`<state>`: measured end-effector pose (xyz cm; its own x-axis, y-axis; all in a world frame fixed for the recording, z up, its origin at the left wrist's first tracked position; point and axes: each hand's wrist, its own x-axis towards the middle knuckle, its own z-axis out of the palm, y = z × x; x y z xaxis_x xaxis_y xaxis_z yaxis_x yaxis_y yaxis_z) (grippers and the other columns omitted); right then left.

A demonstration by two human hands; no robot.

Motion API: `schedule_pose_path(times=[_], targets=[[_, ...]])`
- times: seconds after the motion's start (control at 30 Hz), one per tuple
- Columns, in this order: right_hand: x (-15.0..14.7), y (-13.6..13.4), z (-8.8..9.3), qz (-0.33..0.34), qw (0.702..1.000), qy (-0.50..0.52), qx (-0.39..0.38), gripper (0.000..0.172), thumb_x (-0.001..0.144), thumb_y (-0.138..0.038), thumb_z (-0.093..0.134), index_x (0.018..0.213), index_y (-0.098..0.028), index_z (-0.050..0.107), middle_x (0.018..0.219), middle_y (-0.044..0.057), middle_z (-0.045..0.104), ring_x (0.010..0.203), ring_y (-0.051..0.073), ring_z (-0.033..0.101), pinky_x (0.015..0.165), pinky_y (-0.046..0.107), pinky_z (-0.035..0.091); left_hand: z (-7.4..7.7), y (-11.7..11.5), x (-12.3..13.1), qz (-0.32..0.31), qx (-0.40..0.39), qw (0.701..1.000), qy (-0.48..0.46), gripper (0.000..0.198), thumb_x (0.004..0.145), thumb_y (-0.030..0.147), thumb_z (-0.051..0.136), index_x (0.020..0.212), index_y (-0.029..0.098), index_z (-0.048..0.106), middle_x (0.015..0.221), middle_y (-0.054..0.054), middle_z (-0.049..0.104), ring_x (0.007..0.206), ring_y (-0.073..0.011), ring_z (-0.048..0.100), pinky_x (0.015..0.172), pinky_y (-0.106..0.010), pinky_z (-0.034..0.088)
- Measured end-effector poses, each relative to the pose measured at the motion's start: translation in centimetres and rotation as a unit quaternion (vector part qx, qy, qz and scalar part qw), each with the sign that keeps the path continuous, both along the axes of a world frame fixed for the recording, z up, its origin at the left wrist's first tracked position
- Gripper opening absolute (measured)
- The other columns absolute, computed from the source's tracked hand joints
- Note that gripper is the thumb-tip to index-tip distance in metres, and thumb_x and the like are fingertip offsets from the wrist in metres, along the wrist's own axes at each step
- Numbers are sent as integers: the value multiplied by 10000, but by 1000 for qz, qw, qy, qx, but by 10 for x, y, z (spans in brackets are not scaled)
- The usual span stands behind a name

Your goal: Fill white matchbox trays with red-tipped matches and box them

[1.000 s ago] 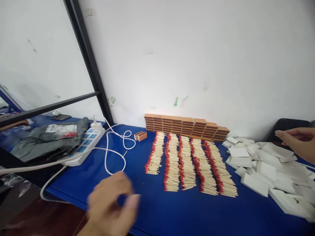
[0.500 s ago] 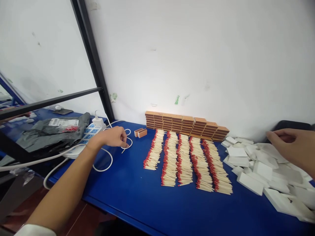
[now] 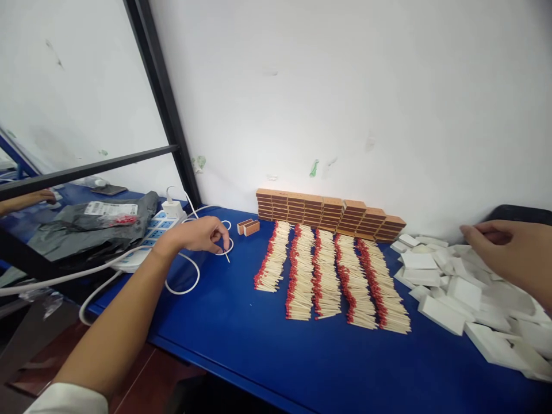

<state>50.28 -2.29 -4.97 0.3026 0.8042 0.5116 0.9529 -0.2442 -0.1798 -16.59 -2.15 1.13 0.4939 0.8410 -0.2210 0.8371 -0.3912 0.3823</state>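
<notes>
My left hand (image 3: 196, 234) reaches across the blue table (image 3: 259, 351) and pinches a single matchstick (image 3: 226, 253) by the white cable loop (image 3: 185, 282). My right hand (image 3: 511, 250) hovers over a heap of white inner trays (image 3: 452, 293) at the right, fingers loosely bent with nothing in them that I can see. Between the hands lie several rows of red-tipped matches (image 3: 328, 270). Behind them a stack of brown matchbox sleeves (image 3: 330, 211) stands against the wall. Two small brown boxes (image 3: 248, 226) lie left of the stack.
A white power strip (image 3: 149, 233) with a plugged charger and a grey plastic bag (image 3: 99, 221) lie at the left. A black metal frame (image 3: 161, 103) leans up from the table's back left. A dark object (image 3: 524, 214) sits behind the trays.
My left hand went from the table's near edge up to the cable loop and closed on the loose matchstick there. My right hand sank slightly toward the white trays.
</notes>
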Motion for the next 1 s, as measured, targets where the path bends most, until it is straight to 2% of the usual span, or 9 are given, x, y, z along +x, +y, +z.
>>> schedule_pose_path(times=[0.1,0.27,0.43,0.5,0.6,0.67,0.83,0.93,1.0], targets=[[-18,-7,11,-51,998,-7,-19,435,758,-709,583,840,-305,724,806,64,758,703,328,623,618,422,425,-7,7,-2,-18,-20,1000,4,291,727,419,779,948,240,840,634,33,423,568,-129,421,568,-270,300],[-51,-20,32,-54,998,9,-36,415,743,-662,554,819,-291,725,829,86,772,791,357,665,659,427,446,-18,13,-1,-47,-39,998,13,203,763,427,785,865,259,839,678,20,437,599,-135,442,595,-281,308],[-65,-26,40,-58,997,16,-44,393,751,-633,545,822,-287,718,812,96,757,814,364,662,679,430,448,-20,9,6,-46,-29,999,1,195,833,411,746,865,232,816,788,-23,639,695,-171,563,651,-285,392],[-66,-28,40,-59,997,17,-44,397,767,-630,536,836,-286,721,840,96,762,842,361,666,697,433,452,-19,5,15,-63,7,997,-47,229,890,429,708,891,217,796,934,-59,722,861,-211,638,791,-307,468],[-67,-29,41,-60,997,8,-40,400,784,-622,528,855,-283,728,872,92,770,861,353,671,717,436,452,-22,1,38,-102,118,979,-134,260,978,444,633,953,218,759,1088,-77,728,1062,-237,626,984,-365,463],[-70,-30,43,-64,997,8,-41,396,785,-614,528,861,-282,732,887,87,776,869,352,675,722,436,452,-28,0,57,-109,161,965,-174,250,1008,424,604,968,208,722,1113,-82,715,1059,-229,622,987,-381,471],[-78,-34,49,-58,997,29,-45,377,787,-593,539,848,-277,733,892,86,782,881,358,678,726,437,454,-46,5,94,-120,219,955,-157,159,994,339,643,964,203,720,1241,-104,680,1234,-272,587,1096,-459,443],[-78,-35,49,-53,998,31,-31,360,781,-592,548,830,-282,725,874,83,782,880,362,682,729,441,456,-51,13,96,-128,225,953,-159,199,1021,371,612,1015,212,731,1239,-102,700,1220,-266,614,1097,-459,456],[-77,-36,48,-47,998,26,-17,362,781,-603,545,826,-288,718,863,76,784,876,361,687,730,440,456,-52,20,87,-105,255,948,-160,244,1043,392,568,1096,212,725,1209,-102,720,1173,-263,633,1079,-459,468]])
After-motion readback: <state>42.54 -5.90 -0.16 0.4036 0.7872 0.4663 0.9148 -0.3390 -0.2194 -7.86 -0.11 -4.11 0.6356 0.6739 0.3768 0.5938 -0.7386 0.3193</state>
